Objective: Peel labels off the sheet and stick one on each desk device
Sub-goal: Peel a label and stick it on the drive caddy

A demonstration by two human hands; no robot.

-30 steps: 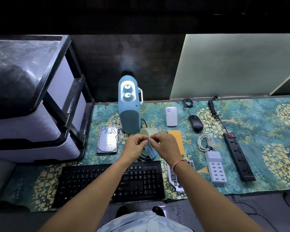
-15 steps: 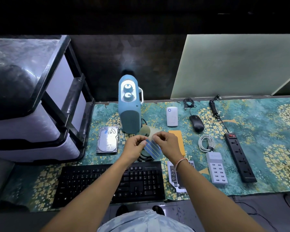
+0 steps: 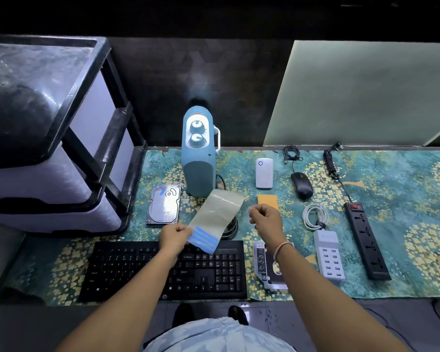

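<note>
My left hand (image 3: 174, 237) pinches the lower left corner of the label sheet (image 3: 217, 212), a pale backing strip with blue labels (image 3: 203, 240) at its near end, held above the keyboard (image 3: 163, 269). My right hand (image 3: 266, 219) hovers to the sheet's right with fingertips pinched together, apparently on a small peeled label that is too small to make out. The hard drive (image 3: 164, 207) carries a blue label. On the mat also lie the blue speaker (image 3: 198, 158), white device (image 3: 264, 172), mouse (image 3: 301, 185), USB charger (image 3: 328, 255) and power strip (image 3: 366, 240).
A black-framed drawer unit (image 3: 48, 148) stands at the left edge of the desk. An orange pad (image 3: 267, 200), a coiled white cable (image 3: 315, 215) and a drive caddy (image 3: 263, 265) lie near my right arm. A pale board (image 3: 366, 97) leans against the back wall.
My hands were together on the sheet. They have parted: the right hand pulled away to the right, and the left hand lowered the sheet, which has unrolled.
</note>
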